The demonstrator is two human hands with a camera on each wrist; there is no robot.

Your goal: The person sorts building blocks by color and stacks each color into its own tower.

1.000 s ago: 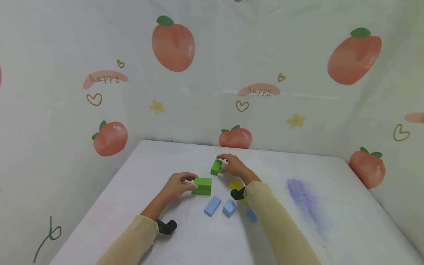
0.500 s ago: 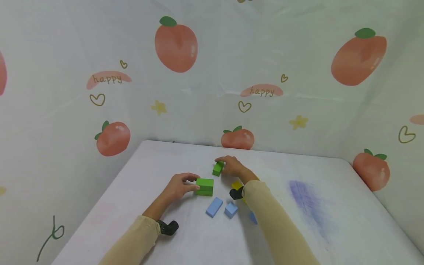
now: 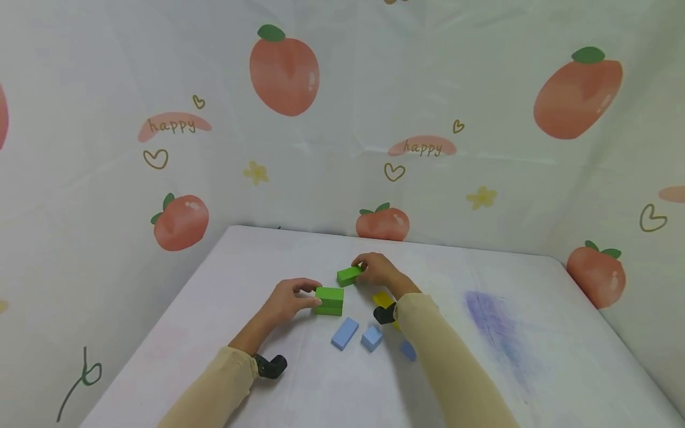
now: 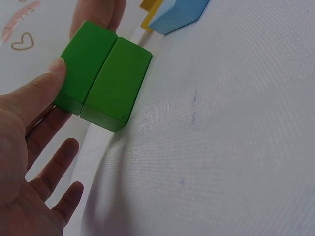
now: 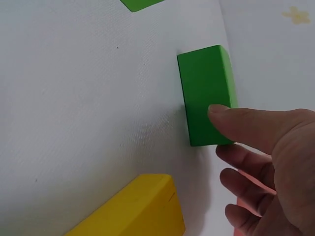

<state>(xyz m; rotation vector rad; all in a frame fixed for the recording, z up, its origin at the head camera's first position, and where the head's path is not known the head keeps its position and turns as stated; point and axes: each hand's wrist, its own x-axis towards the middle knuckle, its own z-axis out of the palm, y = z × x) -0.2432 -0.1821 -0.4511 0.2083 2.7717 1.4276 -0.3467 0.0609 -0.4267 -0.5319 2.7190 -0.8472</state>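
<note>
Two green blocks are stacked one on the other, and my left hand (image 3: pixel 285 302) pinches the upper green block (image 4: pixel 88 61) with thumb and forefinger; its other fingers spread loosely. The lower green block (image 4: pixel 118 81) lies flush beneath it on the table. Farther back, my right hand (image 3: pixel 379 270) pinches a third green block (image 5: pixel 204 96) near one end. In the right wrist view the thumb presses the block's face, and the forefinger is mostly hidden behind it. In the head view this block lies slantwise, just beyond the stack.
A flat blue block (image 3: pixel 345 333) and a blue cube (image 3: pixel 371 338) lie in front of the stack. Another blue piece (image 3: pixel 408 349) is partly covered by the right sleeve. Yellow blocks (image 3: pixel 382 299) sit under the right wrist. A patterned cloth wall (image 3: pixel 321 178) closes off the table's back.
My right hand has closed its fingers on the far green block and turned it from lengthwise to a more crosswise slant. The left hand and the stack have stayed in place.
</note>
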